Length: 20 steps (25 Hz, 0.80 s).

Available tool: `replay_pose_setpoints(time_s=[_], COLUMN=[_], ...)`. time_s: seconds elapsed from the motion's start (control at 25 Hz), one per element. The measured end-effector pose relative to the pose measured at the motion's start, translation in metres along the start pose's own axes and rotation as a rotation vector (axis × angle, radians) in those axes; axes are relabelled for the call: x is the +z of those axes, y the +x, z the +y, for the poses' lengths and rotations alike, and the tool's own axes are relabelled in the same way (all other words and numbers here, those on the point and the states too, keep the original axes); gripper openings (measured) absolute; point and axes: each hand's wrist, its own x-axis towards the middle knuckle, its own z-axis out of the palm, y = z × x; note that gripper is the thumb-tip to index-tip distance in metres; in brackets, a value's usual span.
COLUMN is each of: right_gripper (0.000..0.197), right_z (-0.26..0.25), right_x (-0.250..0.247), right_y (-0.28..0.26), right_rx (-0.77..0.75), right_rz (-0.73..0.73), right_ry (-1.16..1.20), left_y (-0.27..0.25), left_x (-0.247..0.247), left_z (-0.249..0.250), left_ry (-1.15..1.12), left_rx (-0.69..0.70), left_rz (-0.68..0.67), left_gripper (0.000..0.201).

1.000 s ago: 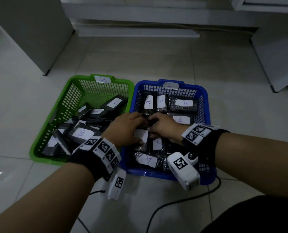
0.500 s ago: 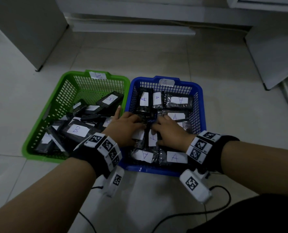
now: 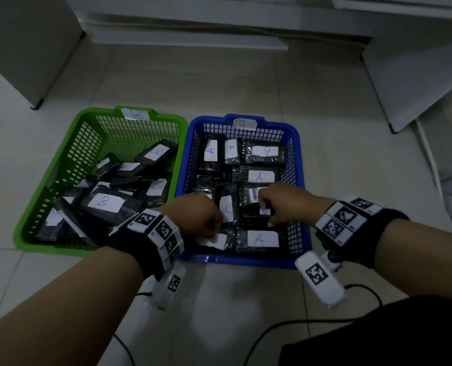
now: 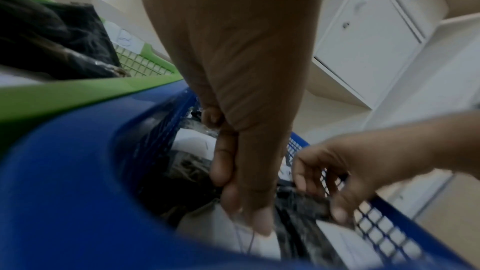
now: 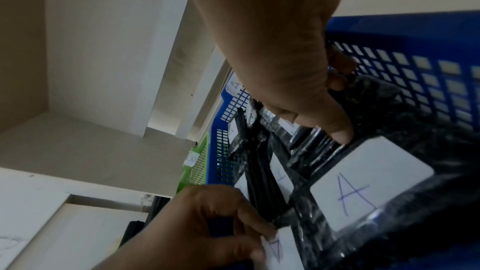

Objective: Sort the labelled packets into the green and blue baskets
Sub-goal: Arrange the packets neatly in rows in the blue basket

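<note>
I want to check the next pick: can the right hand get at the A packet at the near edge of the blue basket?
Probably yes: the A packet lies uncovered on top, just below the right hand.

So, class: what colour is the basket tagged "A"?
Blue basket; the head view shows it best.

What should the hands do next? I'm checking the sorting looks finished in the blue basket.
Probably lift both hands clear: the left hand and right hand are down among packets in the blue basket, whose visible labels all read A, matching its tag.
</note>
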Motion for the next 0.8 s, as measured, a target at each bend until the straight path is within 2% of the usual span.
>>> replay_pose_setpoints(time_s=[0.08,0.2,0.24,0.36,0.4,0.48,0.56,0.6,0.72,0.8], right_gripper=[0.033,0.018,0.022,0.034,0.033,0.029,0.029,0.032,0.042,0.051], right_z=[0.002,0.008,0.010,0.015,0.016,0.016,0.015,0.016,0.019,0.020], right_x=[-0.003,-0.012,-0.011,-0.001,0.000,-0.004,-0.011,-0.013,-0.019,-0.025], right_y=[-0.001,0.003,0.006,0.012,0.013,0.016,0.020,0.023,0.027,0.023], right_rx=[0.001,0.039,0.037,0.015,0.012,-0.008,-0.014,-0.007,0.043,0.037], right_rz=[0.031,0.258,0.301,0.240,0.240,0.328,0.431,0.449,0.330,0.247], right_ry=[0.056,0.158,0.143,0.087,0.094,0.125,0.104,0.065,-0.025,-0.037], left_y=[0.003,0.012,0.015,0.024,0.025,0.025,0.026,0.026,0.023,0.017], left_x=[-0.004,-0.007,-0.007,-0.008,-0.009,-0.011,-0.014,-0.016,-0.018,-0.027], left_z=[0.000,0.000,0.000,-0.004,-0.005,-0.010,-0.018,-0.022,-0.033,-0.037], left_ry=[0.014,0.132,0.152,0.129,0.071,-0.002,0.029,0.056,0.132,0.117], left_rx=[0.005,-0.025,-0.065,-0.173,-0.183,-0.199,-0.254,-0.294,-0.391,-0.352], left_rz=[0.088,0.320,0.339,0.217,0.230,0.412,0.590,0.600,0.411,0.328], left_gripper=[0.015,0.025,0.029,0.033,0.033,0.032,0.036,0.039,0.048,0.049])
